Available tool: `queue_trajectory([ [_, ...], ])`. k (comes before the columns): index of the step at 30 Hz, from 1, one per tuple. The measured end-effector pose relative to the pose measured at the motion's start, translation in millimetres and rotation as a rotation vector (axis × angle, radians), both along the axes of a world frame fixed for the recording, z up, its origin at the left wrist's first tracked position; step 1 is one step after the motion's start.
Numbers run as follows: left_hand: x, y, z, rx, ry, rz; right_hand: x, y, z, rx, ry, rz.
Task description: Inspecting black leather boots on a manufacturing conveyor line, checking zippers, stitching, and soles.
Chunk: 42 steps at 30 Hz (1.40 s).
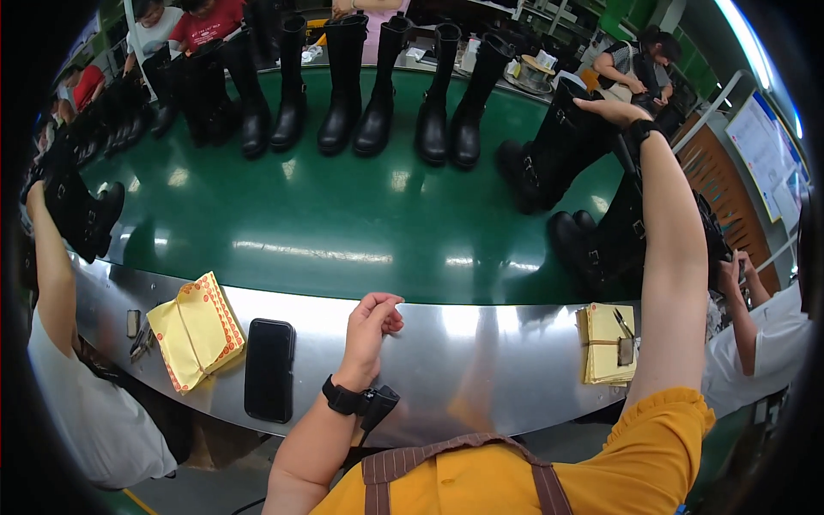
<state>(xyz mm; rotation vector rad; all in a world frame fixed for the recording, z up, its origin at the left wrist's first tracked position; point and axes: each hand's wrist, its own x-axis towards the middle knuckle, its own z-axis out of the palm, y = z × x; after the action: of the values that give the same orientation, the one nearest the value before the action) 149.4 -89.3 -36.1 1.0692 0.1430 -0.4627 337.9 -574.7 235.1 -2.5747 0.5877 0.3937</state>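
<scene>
My right arm reaches far out to the right, and my right hand [616, 112] is at the top of a tall black boot [558, 146]. The thumb side shows against the shaft; the other fingers are partly hidden. That boot leans, its buckled foot on the green tabletop [343, 215]. Over the metal front edge [463, 369] hovers my left hand [371, 330], its fingers curled in and thumb against them, with nothing visible in it. Next to my right forearm, more black buckled boots [601, 249] stand, partly covered by the arm.
Black boots [343, 94] line the far side. On the metal edge lie a dark phone [269, 369], a yellow paper bundle [197, 335] and a yellow pad stack [605, 343] with small tools. At left, another person's hand [36, 202] touches a boot [81, 210]; a co-worker's hands [736, 273] are at right.
</scene>
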Motion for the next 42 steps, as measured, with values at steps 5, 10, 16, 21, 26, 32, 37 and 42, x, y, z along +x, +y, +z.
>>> queue_trajectory([
  [5,1,1,1,0.032,-0.003,-0.015,-2,12,-7,-0.328,-0.079,0.233],
  [10,3,1,-3,0.023,-0.016,-0.029,-15,61,-20,-0.673,-0.222,0.171],
  [16,4,-3,-6,0.072,-0.032,-0.032,-43,114,-15,-0.781,-0.555,0.071],
  [21,4,-3,-7,0.075,-0.042,-0.051,-47,161,45,-0.653,-1.005,0.409],
  [26,5,-1,-6,0.078,-0.034,-0.047,-42,250,38,-0.454,-1.000,0.325],
  [32,5,1,-1,0.052,-0.021,-0.034,-48,364,-22,-0.444,-0.558,0.649],
  [37,5,0,-1,0.057,-0.006,-0.043,-55,361,-7,-0.338,-0.670,0.888],
  [42,4,-2,-3,0.084,0.022,-0.054,-9,246,14,-0.182,-1.047,0.419],
])
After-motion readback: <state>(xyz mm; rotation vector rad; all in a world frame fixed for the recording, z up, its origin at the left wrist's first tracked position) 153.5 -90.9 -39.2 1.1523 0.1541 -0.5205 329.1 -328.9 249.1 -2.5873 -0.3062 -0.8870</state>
